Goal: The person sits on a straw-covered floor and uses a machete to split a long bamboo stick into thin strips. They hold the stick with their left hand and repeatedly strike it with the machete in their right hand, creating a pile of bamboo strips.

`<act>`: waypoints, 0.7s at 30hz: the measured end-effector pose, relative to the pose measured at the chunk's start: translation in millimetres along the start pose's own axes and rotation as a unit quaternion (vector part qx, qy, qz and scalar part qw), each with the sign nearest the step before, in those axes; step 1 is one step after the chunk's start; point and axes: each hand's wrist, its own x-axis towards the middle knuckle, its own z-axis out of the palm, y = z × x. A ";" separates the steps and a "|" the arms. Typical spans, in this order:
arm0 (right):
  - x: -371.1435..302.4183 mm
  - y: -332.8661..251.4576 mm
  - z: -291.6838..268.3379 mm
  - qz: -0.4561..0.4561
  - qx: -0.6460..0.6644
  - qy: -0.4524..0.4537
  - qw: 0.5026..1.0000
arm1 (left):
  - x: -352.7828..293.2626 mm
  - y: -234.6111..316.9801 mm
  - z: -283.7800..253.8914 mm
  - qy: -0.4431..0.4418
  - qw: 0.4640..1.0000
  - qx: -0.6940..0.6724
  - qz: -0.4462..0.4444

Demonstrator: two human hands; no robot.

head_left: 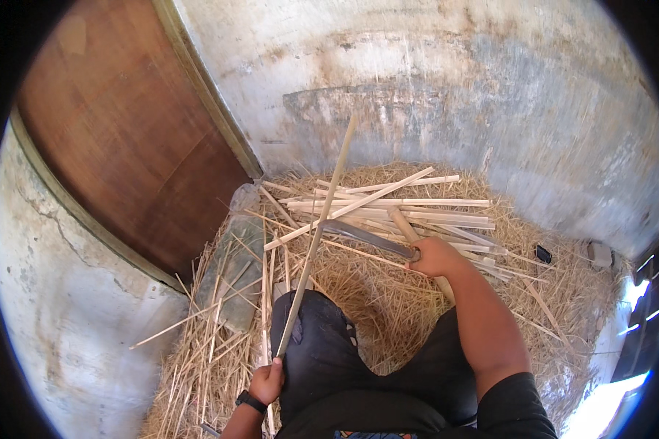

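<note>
My left hand (266, 382) grips the near end of a long thin bamboo strip (324, 206) that slants up and away over my raised knee (307, 322). My right hand (433, 256) is closed on the handle of a long knife (366, 237) whose blade points left and meets the strip about halfway along it. Beyond the knife lies a pile of cut pale bamboo strips (410, 208).
Straw-like shavings (344, 285) cover the ground around me. A brown wooden door (132, 132) stands at the left and a stained plaster wall (447, 88) behind. A grey flat stone (234, 271) lies by the door. A small dark object (543, 254) sits at right.
</note>
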 end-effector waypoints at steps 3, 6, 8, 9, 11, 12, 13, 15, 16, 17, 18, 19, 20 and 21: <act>-6.7 -14.6 -1.3 0.021 0.043 -0.074 0.996 | -0.2 -4.2 -2.3 0.001 1.000 -0.002 -0.004; -11.8 -35.5 1.1 -0.101 -0.047 -0.114 0.987 | -0.6 -6.5 -3.1 -0.011 1.000 -0.008 -0.008; -10.7 -36.6 4.8 -0.109 -0.048 -0.129 0.985 | 0.2 -6.3 -3.6 -0.009 1.000 -0.008 -0.006; -9.4 -36.2 7.1 -0.113 -0.049 -0.136 0.983 | 0.6 -6.8 -1.7 -0.003 1.000 -0.008 -0.006; -3.7 -24.4 8.3 -0.088 -0.046 -0.094 0.991 | 0.1 -6.5 -1.3 0.004 1.000 -0.010 -0.012; -1.7 -17.7 7.8 -0.076 -0.044 -0.073 0.993 | -0.4 -6.0 -1.7 0.005 1.000 -0.012 -0.017; -1.2 -15.5 4.5 -0.038 -0.041 -0.082 0.995 | -0.1 -5.5 -1.5 0.005 1.000 -0.015 -0.023; -0.3 -12.4 -1.0 0.037 -0.034 -0.099 0.994 | -1.0 -3.4 -1.7 0.008 1.000 -0.010 -0.015; -1.3 -14.7 -1.2 0.025 -0.051 -0.109 0.992 | -1.8 -2.3 -1.3 0.008 1.000 -0.008 -0.012; -2.8 -18.4 0.4 0.013 -0.069 -0.120 0.990 | -2.2 0.0 -1.9 0.003 1.000 -0.007 -0.009; -4.4 -22.7 1.9 0.001 -0.086 -0.131 0.988 | -2.1 3.5 -3.3 -0.003 1.000 -0.006 -0.007; -7.5 -30.1 4.9 -0.021 -0.121 -0.151 0.981 | -3.5 4.7 -4.9 -0.008 1.000 -0.003 -0.007; -10.7 -38.6 7.6 -0.043 -0.156 -0.170 0.972 | -3.1 1.8 -4.4 -0.010 1.000 -0.012 -0.013; -12.4 -42.7 10.1 -0.066 -0.190 -0.189 0.961 | -1.6 -3.0 -3.1 -0.012 1.000 -0.021 -0.019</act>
